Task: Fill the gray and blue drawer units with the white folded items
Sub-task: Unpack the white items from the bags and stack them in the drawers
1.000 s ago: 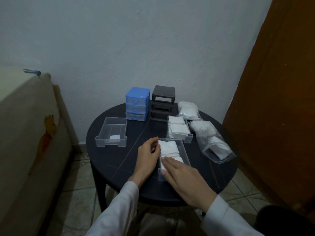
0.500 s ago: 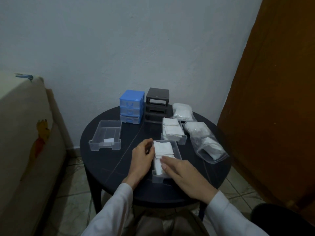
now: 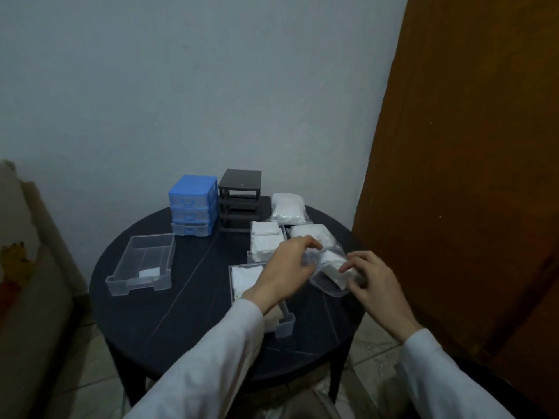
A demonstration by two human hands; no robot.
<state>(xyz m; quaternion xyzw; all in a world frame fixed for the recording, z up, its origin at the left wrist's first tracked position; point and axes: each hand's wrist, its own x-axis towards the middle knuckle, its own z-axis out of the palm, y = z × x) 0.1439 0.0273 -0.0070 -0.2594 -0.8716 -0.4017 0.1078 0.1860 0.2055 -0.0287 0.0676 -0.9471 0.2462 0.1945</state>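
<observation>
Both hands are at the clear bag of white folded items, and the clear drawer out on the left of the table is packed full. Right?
Not quite. In the head view both hands are at the clear bag, but the clear drawer on the left holds only one small white folded item.

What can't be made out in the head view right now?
- Near drawer: its contents are largely covered by the left forearm.
- Left hand fingertips: motion-blurred at the plastic bag, grip unclear.
- Gray unit slots: too dark to see inside.
- Blue unit drawers: fronts too small to see inside.
</observation>
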